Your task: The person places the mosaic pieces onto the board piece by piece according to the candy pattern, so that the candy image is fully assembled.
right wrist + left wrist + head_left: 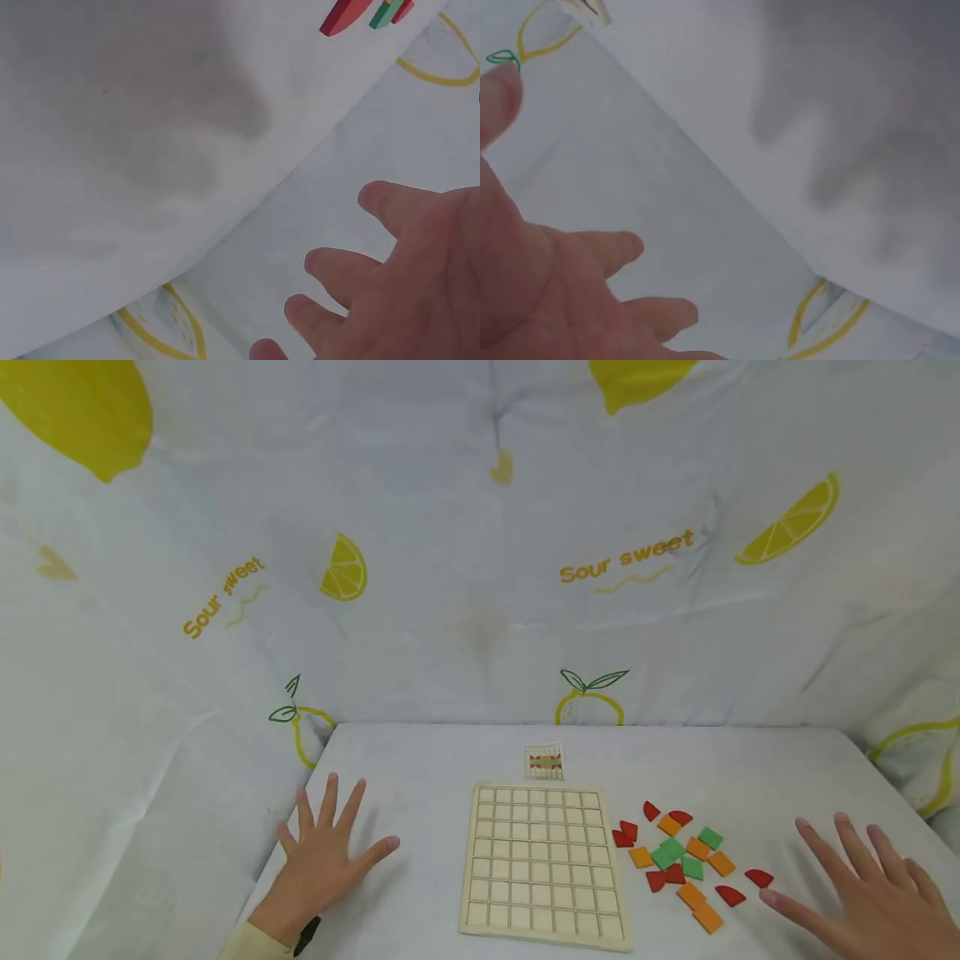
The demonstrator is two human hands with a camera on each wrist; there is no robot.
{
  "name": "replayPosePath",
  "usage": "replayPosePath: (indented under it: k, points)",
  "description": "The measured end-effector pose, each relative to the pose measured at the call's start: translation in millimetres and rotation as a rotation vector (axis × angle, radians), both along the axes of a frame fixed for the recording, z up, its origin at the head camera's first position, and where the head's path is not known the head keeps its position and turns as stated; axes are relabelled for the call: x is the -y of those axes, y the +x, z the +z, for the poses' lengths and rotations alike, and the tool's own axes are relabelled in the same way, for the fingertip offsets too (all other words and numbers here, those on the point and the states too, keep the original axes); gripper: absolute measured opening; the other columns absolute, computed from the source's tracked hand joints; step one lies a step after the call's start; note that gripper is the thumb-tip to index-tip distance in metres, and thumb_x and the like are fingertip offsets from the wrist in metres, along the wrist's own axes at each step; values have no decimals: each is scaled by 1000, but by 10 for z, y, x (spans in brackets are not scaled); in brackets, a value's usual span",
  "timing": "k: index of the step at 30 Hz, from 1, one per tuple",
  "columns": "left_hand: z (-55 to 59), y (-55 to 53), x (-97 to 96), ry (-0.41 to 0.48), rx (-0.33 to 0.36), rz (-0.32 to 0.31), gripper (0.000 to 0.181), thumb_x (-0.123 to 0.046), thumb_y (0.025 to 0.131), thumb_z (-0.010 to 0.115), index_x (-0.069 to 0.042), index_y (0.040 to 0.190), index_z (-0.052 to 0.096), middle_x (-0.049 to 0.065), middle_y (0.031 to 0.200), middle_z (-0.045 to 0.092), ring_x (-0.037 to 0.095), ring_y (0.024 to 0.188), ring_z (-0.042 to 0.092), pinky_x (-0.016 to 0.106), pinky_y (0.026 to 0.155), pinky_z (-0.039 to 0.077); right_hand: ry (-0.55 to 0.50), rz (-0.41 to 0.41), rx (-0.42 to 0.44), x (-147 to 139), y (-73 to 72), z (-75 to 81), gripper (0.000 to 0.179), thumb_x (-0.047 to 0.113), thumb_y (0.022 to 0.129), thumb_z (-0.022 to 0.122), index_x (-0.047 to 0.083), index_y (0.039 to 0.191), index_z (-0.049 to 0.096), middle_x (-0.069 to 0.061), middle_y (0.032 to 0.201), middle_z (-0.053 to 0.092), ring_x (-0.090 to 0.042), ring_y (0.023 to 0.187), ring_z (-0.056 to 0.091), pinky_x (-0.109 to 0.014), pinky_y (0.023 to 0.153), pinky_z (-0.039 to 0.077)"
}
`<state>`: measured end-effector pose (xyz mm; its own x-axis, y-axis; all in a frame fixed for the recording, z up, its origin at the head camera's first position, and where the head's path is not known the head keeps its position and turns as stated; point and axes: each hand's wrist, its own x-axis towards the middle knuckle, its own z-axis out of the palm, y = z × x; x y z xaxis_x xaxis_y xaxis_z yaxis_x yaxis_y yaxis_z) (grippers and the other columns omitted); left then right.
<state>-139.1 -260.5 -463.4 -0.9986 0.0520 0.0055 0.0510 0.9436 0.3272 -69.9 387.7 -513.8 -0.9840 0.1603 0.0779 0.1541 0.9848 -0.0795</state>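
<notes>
Fingers spread, my left hand (322, 860) hovers over the left side of the table and holds nothing. On the right, my right hand (877, 893) is likewise spread, nearest to the red quarter-round pieces (759, 878). A pale wooden grid board (542, 864) with bare squares lies between the hands. Beside it are scattered orange square tiles (708, 917), green square tiles (692, 867) and more red pieces (731, 895). Behind the board lies a small pattern card (543, 762) with a red, orange and green design. In the right wrist view, a red piece (345, 15) shows at the top edge.
The white table (420, 752) has its far edge against a hanging white cloth (450, 568) printed with lemons and lettering. The cloth also falls along the left and right sides of the table. Some tiles overlap in the loose pile.
</notes>
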Motion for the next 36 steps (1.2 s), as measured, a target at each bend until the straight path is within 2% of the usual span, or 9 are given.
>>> replayPosePath:
  k: [2,5,8,10,13,17,23,28,36]
  points:
    - [-8,-27,-64,65,-4,5,106,-80,96,60,-19,174,22,25,181,4,68,160,2,92,118,11,-12,54,3,20,-75,50,124,83,89,65,0,169,17,-46,167,6,-69,154,1,-89,115,13]
    - [-25,-91,-219,191,-23,19,96,-67,100,66,-9,169,33,28,175,29,57,156,36,75,121,37,-29,130,16,77,-237,168,114,79,92,66,-7,161,36,-48,161,26,-69,146,24,-88,112,25]
    - [-55,-189,-404,340,-23,48,74,-49,101,75,-5,156,54,21,151,64,38,127,70,53,102,61,-62,172,38,164,-435,288,107,76,90,71,-9,151,49,-47,151,43,-65,134,41,-85,107,39]
    - [-90,-277,-522,466,7,57,58,-39,101,79,-3,145,65,15,127,77,26,104,79,42,87,67,-88,198,52,217,-567,344,100,71,90,76,-8,148,55,-45,145,50,-63,128,48,-81,101,47]
    - [-132,-392,-683,630,110,70,40,-30,99,80,-2,128,75,8,101,81,16,82,78,33,73,66,-127,226,78,292,-728,383,86,60,90,81,-5,143,61,-41,139,59,-60,123,54,-78,96,52]
    - [-181,-481,-852,744,243,77,29,-24,98,80,-1,114,78,9,90,80,14,73,75,31,70,67,-164,248,114,384,-875,385,65,45,91,85,-1,135,70,-36,133,65,-59,121,57,-76,96,54]
    - [-203,-516,-1018,738,320,92,21,-22,93,85,-3,100,81,9,82,78,14,67,75,28,65,66,-252,251,190,485,-1016,393,48,33,94,85,-1,126,75,-21,117,75,-47,110,65,-69,96,58]
    - [-196,-510,-1103,713,370,98,19,-19,88,89,-3,90,79,8,74,76,11,59,72,25,60,64,-307,278,188,547,-1061,399,38,29,94,85,1,119,78,-10,110,77,-33,100,68,-61,93,62]
    - [-183,-474,-1198,706,385,97,16,-9,85,90,-2,85,75,8,68,75,9,53,69,23,54,62,-307,292,204,636,-1129,376,33,27,92,88,4,113,80,-8,106,77,-28,95,68,-58,90,63]
